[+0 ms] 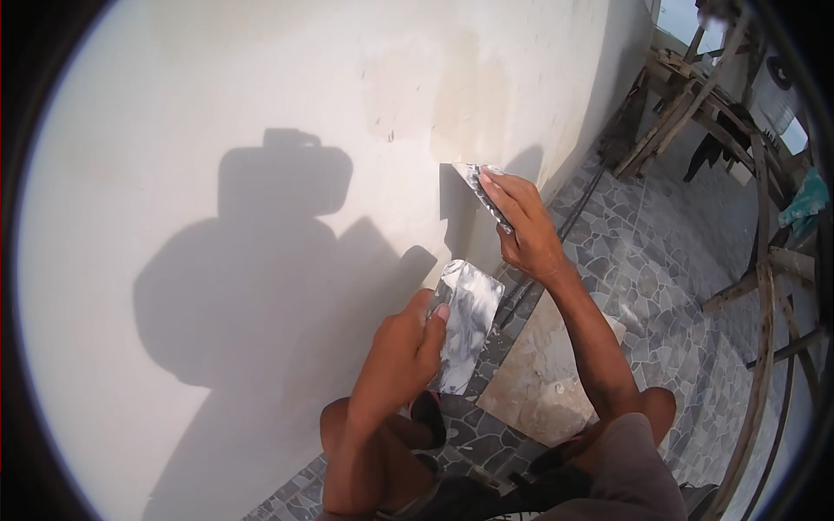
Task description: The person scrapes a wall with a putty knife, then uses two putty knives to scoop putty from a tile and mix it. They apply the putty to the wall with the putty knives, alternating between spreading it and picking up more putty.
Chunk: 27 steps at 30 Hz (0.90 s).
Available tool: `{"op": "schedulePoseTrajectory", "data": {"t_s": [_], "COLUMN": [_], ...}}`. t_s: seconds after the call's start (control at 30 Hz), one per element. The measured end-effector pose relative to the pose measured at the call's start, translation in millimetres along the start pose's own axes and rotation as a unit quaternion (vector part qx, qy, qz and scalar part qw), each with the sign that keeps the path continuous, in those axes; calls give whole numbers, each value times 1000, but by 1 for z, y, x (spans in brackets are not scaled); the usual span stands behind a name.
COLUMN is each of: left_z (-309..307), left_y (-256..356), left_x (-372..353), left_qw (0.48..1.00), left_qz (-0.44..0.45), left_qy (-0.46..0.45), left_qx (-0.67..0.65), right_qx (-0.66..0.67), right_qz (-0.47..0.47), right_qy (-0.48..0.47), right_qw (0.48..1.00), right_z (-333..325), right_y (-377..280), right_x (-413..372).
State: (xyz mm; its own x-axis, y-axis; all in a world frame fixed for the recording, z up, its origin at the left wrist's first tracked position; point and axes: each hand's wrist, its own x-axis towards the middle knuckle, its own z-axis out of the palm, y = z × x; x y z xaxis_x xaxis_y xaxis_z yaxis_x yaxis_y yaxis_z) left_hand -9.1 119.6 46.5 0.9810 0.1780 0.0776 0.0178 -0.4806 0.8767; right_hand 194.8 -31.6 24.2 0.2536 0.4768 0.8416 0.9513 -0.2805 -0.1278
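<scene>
My left hand (395,356) grips a flat metal plastering blade (469,326) smeared with white putty, its thumb pressed on the near face. Higher up and to the right, my right hand (528,224) holds a putty knife (480,189), fingers spread along its putty-streaked blade. That blade's upper edge is right at the white wall (287,78), just below a damp-looking beige patch (473,91). Both hands are closed around their tools, and the handles are hidden.
A stained square board (547,373) lies on the stone-patterned floor (669,304) between my legs and the wall. Wooden scaffold poles (764,347) stand at the right, with a teal cloth or bag (808,198) hanging there. My shadow falls across the wall.
</scene>
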Motion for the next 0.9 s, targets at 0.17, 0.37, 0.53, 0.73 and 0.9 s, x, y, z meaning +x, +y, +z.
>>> {"op": "schedulePoseTrajectory", "data": {"t_s": [0.17,0.37,0.53,0.73,0.9], "left_z": [-1,-6,-7,3,5], "left_y": [-10,-5,-7,-9,-3], "left_x": [2,-1,1,4,3], "left_qw": [999,999,999,994,995], "left_qz": [19,-12,-8,34,11], "left_qy": [26,17,-1,12,-11], "left_qx": [5,35,52,101,97], "right_qx": [106,69,37,2,29], "right_qz": [327,370,250,50,97], "right_qy": [98,85,101,78,108], "right_qw": [934,923,962,996,989], "right_z": [-22,-12,12,25,-12], "right_y": [6,18,-6,-49,-12], "right_x": [43,76,78,54,46]}}
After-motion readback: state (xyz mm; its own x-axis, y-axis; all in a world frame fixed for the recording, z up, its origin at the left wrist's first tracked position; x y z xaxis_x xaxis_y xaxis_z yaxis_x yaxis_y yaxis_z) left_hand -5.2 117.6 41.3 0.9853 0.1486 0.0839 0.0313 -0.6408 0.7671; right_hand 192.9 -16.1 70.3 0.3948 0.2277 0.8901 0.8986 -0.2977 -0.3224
